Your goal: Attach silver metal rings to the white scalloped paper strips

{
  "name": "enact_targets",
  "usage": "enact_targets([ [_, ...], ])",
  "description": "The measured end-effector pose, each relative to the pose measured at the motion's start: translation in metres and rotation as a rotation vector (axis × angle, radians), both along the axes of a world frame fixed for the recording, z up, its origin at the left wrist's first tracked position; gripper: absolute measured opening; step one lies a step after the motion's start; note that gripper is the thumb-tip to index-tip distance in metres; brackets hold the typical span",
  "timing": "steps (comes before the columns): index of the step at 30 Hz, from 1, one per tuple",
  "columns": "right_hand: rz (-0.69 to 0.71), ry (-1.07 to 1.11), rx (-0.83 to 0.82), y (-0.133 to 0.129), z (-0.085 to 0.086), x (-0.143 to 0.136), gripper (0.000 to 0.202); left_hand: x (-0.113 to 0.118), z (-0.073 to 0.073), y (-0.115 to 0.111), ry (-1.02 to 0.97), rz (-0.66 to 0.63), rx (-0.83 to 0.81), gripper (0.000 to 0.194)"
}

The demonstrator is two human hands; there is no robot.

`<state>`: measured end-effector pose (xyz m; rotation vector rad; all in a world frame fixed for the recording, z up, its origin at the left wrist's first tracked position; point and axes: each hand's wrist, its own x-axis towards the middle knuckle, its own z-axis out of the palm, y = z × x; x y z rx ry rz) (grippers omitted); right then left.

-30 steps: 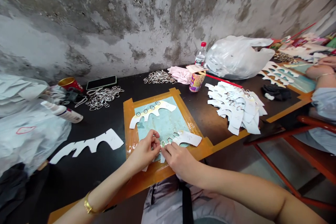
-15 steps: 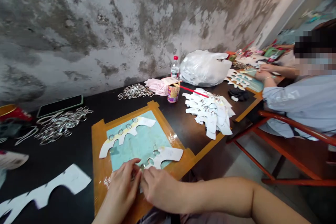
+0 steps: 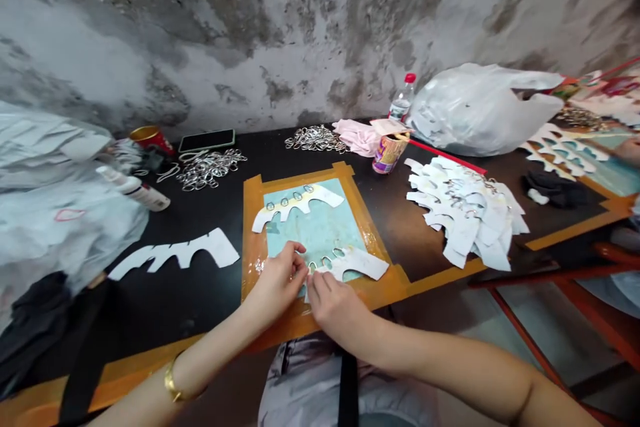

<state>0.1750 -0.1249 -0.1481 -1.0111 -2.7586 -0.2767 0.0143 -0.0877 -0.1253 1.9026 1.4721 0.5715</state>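
Observation:
A white scalloped strip (image 3: 365, 263) lies on the blue-green mat, with metal rings (image 3: 326, 262) standing in the slots along its upper edge. My right hand (image 3: 333, 303) presses on the strip's left part, fingers pinched together. Right beside it, my left hand (image 3: 283, 277) has thumb and fingers curled together at the strip's left end. Whatever is between the left fingertips is hidden. Farther up the mat rests a second scalloped strip (image 3: 320, 195), also fitted with rings along its top.
The mat has a brown tape border (image 3: 253, 227). Left are a bare scalloped strip (image 3: 220, 248), a spray bottle (image 3: 133, 188) and a ring pile (image 3: 210, 168). Farther back stand a paper cup (image 3: 387, 155) and plastic bag (image 3: 480, 110). Stacked strips (image 3: 460, 233) lie right.
The view has swung left, so the table's things appear farther right and the white bags at left have come in. Both hands stay together at the same strip.

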Motion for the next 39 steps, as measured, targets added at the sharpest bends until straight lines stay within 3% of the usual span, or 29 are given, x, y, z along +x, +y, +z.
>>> enact_targets([
  [10, 0.035, -0.037, -0.004, 0.000, -0.001, 0.004, 0.030, 0.001, -0.011, -0.021, 0.089, -0.011, 0.203, 0.027],
  [17, 0.052, -0.027, 0.022, 0.001, -0.004, 0.006, 0.030, 0.006, -0.019, -0.025, 0.111, 0.105, 0.106, 0.025],
  [23, 0.053, -0.026, -0.027, 0.003, 0.000, 0.006, 0.028, 0.015, -0.014, -0.019, 0.092, 0.230, -0.060, 0.028],
  [29, 0.050, -0.024, -0.003, 0.002, -0.002, 0.006, 0.032, 0.018, -0.012, -0.024, 0.133, 0.318, -0.018, 0.031],
  [39, 0.047, 0.044, 0.026, 0.001, -0.009, 0.004, 0.028, 0.025, 0.000, -0.021, 0.365, 0.265, 0.007, 0.033],
])
